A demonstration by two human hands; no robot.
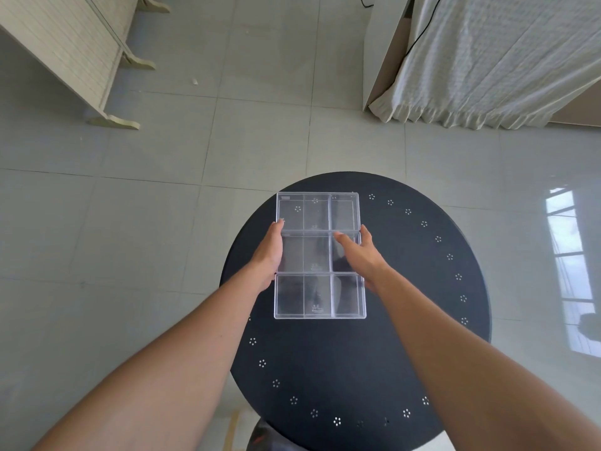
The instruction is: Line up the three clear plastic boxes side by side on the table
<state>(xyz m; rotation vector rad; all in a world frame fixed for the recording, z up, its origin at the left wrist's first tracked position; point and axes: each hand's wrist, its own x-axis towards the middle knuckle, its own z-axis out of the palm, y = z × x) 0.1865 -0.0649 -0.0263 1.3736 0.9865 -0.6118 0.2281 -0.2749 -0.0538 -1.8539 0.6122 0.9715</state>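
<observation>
So there's a round black table [406, 288] with little flower-shaped hole patterns running around its edge, and three clear plastic boxes are sitting on it in a column going away from the person. Each one is split by dividers into three compartments. The far box [317, 210] is lying at the back, the middle box [312, 252] is right behind the near box [319, 296], and all three are looking like they're touching edge to edge, long sides together. Left edges are lining up pretty well; the far box is sitting a hair off on the right side.

Both arms are reaching in from the bottom. The left hand [268, 255] is pressing flat against the left end of the middle box, fingers straight and together, fingertips reaching up to about the seam with the far box. The right hand [361, 255] is doing the same on the right end, palm against the side wall, with the thumb hanging over the top of the rightmost compartment. So neither hand is curling around anything, they're just open and squeezing the middle box between the palms. Can't tell if the box is getting lifted at all or is just resting on the table.

Around it there's a grey tiled floor [162, 206], a white slatted cabinet [65, 50] off at the top left, and a light curtain [494, 60] hanging at the top right with a dark cable [419, 37] running down beside it.
</observation>
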